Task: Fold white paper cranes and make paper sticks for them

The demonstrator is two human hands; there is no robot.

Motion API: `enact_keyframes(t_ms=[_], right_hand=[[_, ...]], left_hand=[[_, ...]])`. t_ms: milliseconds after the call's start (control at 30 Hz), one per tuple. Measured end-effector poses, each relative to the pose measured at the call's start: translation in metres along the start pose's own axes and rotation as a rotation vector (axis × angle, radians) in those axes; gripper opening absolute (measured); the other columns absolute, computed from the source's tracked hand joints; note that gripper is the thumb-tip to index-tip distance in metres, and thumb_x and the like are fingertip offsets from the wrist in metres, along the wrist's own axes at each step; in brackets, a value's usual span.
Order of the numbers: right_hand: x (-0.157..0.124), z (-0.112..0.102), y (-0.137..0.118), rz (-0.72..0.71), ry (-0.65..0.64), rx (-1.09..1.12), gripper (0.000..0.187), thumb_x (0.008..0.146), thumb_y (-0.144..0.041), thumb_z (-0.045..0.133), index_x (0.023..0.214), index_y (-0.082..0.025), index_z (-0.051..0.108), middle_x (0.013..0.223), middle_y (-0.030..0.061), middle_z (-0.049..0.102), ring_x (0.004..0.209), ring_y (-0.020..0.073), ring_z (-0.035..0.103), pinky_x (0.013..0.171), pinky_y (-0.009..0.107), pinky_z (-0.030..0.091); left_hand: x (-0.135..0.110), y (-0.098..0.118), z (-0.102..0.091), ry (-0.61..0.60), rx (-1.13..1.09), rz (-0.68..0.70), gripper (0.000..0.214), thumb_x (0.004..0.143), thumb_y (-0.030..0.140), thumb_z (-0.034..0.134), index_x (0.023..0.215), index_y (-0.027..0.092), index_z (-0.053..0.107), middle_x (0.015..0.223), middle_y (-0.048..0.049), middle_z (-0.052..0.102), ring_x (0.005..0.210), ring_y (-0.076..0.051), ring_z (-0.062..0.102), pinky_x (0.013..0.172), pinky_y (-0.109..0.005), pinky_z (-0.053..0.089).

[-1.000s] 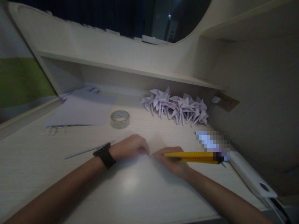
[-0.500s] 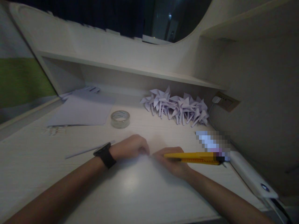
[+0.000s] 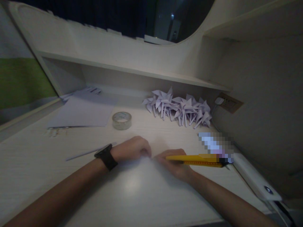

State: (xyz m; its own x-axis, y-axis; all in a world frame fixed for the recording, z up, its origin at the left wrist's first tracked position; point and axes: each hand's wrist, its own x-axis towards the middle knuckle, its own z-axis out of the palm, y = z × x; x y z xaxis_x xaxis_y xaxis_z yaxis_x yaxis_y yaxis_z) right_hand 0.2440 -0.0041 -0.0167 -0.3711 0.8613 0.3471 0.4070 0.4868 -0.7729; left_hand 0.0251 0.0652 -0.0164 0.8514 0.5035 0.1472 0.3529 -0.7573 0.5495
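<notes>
My left hand (image 3: 131, 148), with a black watch at its wrist, rests low over the desk with its fingers curled in and pressed together. Whatever they hold, if anything, is too small and blurred to name. Just to its right, fingertips nearly meeting, is my right hand (image 3: 174, 164), closed around a yellow utility knife (image 3: 194, 160) that points off to the right. A thin white paper stick (image 3: 87, 152) lies on the desk, partly behind the left wrist. Beyond the hands stands a roll of clear tape (image 3: 121, 121).
White sheets of paper (image 3: 82, 110) lie at the back left. Several white paper pinwheels (image 3: 184, 107) are piled under the shelf (image 3: 132, 69). On the right are a blurred-out phone (image 3: 210, 143), a white lamp-like bar (image 3: 254, 176) and a wall socket (image 3: 230, 103) with a plug.
</notes>
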Motion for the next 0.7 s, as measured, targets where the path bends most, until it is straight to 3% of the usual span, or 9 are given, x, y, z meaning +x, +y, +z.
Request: enact_keyframes(t_ms=[200,700], right_hand=[[-0.0013,0.0001,0.0013,0.001,0.011,0.001,0.015,0.081,-0.028,0.065,0.077,-0.019,0.075,0.076,0.0038,0.075,0.067,0.0169,0.07,0.062,0.024,0.057],[0.0004,0.0007,-0.0015,-0.038,0.014,-0.038,0.025,0.084,-0.035,0.061,0.075,-0.015,0.074,0.074,0.0059,0.074,0.064,0.017,0.07,0.06,0.024,0.058]], left_hand=[[0.0011,0.0019,-0.0005,-0.008,0.106,-0.013,0.012,0.079,0.013,0.061,0.083,0.02,0.07,0.077,-0.0016,0.068,0.071,-0.015,0.061,0.066,-0.024,0.04],[0.0089,0.0009,-0.0043,-0.077,0.131,-0.047,0.013,0.075,0.012,0.061,0.08,0.019,0.071,0.075,-0.0009,0.07,0.07,-0.014,0.063,0.064,-0.023,0.04]])
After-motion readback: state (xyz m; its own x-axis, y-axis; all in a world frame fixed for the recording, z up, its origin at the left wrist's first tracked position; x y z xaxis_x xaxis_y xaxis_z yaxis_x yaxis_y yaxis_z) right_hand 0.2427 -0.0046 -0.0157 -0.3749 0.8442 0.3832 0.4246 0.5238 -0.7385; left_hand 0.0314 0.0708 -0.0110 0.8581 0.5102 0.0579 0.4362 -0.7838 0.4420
